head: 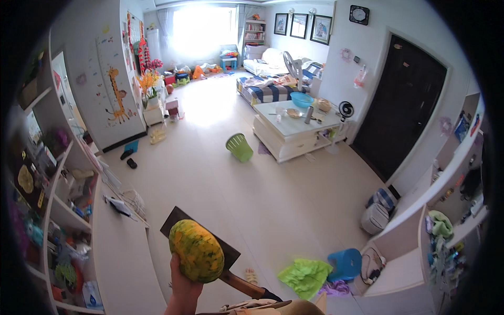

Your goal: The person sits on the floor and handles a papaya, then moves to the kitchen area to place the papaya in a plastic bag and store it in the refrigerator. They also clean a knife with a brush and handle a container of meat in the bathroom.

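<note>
My left hand (185,289) grips a yellow-orange squash with green mottling (196,251), low in the middle of the view. The thumb lies along the squash's left side, and the other fingers are mostly hidden. Behind the squash is a cleaver with a dark, broad blade (232,255). Its wooden handle (243,284) slants down to the right, ending in a dark butt beside beige cloth at the bottom edge. My right hand is out of view, so what holds the cleaver cannot be made out.
A tilted green slatted basket (239,147) is on the floor before a low white table (287,124). Bright green cloth (305,277) lies beside a blue plastic stool (344,264). Cluttered shelves (73,212) line the left. A grey bag (375,218) sits near the dark door (399,106).
</note>
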Tool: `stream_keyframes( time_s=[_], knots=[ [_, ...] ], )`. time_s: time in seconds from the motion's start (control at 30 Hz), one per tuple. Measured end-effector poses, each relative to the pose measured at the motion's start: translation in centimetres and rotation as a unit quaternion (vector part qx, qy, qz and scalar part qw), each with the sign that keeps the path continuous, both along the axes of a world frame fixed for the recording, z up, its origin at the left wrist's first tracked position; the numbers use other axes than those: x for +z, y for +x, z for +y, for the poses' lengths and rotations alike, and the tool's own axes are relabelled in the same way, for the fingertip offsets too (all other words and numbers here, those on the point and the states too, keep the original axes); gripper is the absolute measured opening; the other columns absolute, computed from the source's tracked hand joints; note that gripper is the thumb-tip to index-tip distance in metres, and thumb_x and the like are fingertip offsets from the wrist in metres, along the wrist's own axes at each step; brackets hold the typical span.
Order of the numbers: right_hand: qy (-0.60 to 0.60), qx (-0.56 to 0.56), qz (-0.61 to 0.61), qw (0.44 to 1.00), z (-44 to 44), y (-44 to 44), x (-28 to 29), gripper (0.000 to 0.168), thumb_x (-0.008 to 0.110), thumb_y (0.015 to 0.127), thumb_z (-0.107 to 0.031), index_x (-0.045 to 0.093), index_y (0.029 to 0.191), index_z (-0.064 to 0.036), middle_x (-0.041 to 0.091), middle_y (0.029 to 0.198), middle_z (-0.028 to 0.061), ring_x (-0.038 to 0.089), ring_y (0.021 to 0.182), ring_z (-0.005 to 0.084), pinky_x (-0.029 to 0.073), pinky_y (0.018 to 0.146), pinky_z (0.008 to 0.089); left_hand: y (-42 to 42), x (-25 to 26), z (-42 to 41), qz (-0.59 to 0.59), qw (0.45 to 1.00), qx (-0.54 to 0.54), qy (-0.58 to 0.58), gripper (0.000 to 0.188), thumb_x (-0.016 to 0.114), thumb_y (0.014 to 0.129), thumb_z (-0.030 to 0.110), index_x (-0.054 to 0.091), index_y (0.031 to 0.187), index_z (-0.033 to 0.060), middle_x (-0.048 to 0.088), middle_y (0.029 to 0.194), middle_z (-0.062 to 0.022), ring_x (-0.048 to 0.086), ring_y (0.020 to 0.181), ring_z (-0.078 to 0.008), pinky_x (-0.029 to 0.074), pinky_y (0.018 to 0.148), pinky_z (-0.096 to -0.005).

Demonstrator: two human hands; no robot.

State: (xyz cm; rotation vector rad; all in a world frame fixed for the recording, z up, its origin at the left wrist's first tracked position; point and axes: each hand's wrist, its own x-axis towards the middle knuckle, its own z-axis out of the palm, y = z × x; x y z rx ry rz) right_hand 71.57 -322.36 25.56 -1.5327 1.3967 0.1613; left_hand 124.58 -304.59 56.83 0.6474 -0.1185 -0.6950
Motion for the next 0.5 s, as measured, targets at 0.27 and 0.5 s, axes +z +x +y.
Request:
stream_keyframes(
  time_s=[0.27,0.5],
  knots=[
    [0.035,0.289,0.321,0.901,-17.0,23.5,0.1,0.041,0.069,0.062,-0.04,0.071,0.089,-0.009,0.069,0.093,0.0115,0.066,0.089,0.0287,0.051,0.079,0.0367,10.7,1.9,-3.8,0.031,0.991,0.122,0.046,0.058,0.035,0.09,0.059,0.045,0.131,0.0191,0.055,0.123,-0.004,0.055,0.111,-0.0239,0.05,0.085,-0.0441],
    [-0.191,0.254,0.292,0.902,-25.6,51.7,3.0,0.031,0.062,0.073,-0.032,0.071,0.091,-0.009,0.068,0.095,0.0144,0.065,0.091,0.0293,0.052,0.079,0.0394,21.9,0.4,-3.7,0.061,0.973,0.214,0.059,0.056,0.038,0.089,0.058,0.046,0.13,0.0206,0.056,0.122,-0.0021,0.056,0.11,-0.0224,0.05,0.086,-0.0438]
  ],
)
